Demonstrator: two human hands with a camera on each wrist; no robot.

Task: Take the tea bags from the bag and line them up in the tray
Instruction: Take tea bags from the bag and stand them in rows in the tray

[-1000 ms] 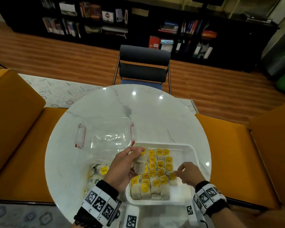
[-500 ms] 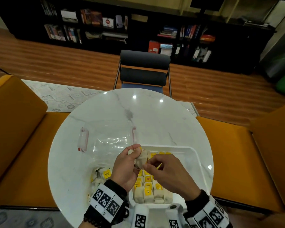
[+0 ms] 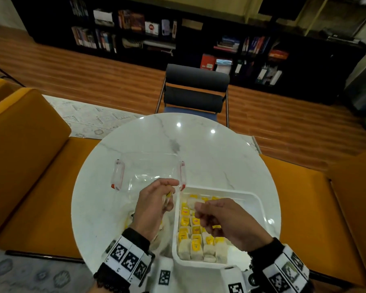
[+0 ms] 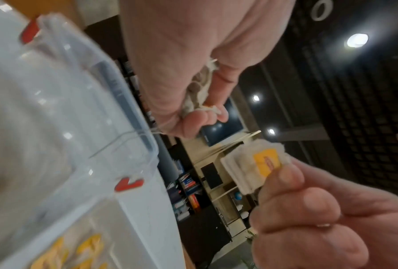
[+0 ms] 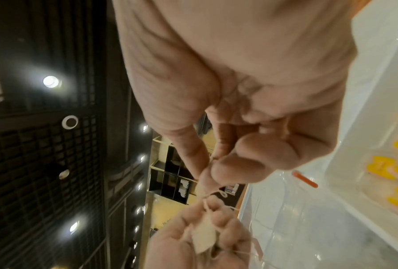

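Observation:
The white tray (image 3: 260, 200) at the table's near right holds rows of tea bags (image 3: 195, 231) with yellow tags. My left hand (image 3: 170, 195) hovers just left of the tray's far corner, its fingers curled round a crumpled tea bag (image 4: 199, 92). My right hand (image 3: 198, 207) is above the tray and pinches another tea bag (image 4: 243, 169) with a yellow tag. A thin string (image 5: 218, 193) runs between the two hands. The clear plastic bag (image 3: 167, 230) lies under my left wrist, mostly hidden.
A clear lidded box (image 3: 148, 173) with red clips sits just beyond my left hand on the round marble table (image 3: 209, 149). A dark chair (image 3: 195, 92) stands at the far side, and orange seats (image 3: 30, 166) flank the table.
Half a second ago both hands were together on one tea bag over the tray's far-left corner. They have pulled apart, the left going left and the right going right, each with a tea bag.

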